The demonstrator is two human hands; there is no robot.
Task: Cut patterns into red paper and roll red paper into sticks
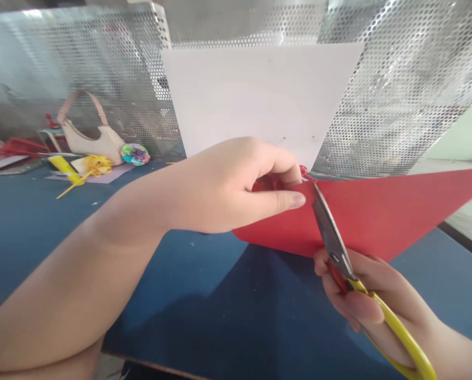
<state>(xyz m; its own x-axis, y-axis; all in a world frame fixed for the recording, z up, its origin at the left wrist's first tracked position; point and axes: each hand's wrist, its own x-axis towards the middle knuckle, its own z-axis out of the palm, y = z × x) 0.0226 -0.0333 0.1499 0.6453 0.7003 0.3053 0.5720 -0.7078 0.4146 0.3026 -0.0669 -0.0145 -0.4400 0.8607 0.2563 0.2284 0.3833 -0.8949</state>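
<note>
My left hand (236, 184) pinches the left end of a red sheet of paper (386, 211), thumb on top and fingers curled behind it. The sheet is held above the blue table (180, 295) and stretches out to the right. My right hand (370, 301) grips yellow-handled scissors (334, 237) from below. Their metal blades point up and cross the red sheet just right of my left thumb. A small curl of red paper shows at the blade tips.
A white sheet (259, 100) leans against a perforated metal panel (397, 95) behind the hands. At the far left lie a beige handbag (91, 140), a multicoloured paper flower (135, 154), yellow ribbon (91, 168) and red scraps (18, 148).
</note>
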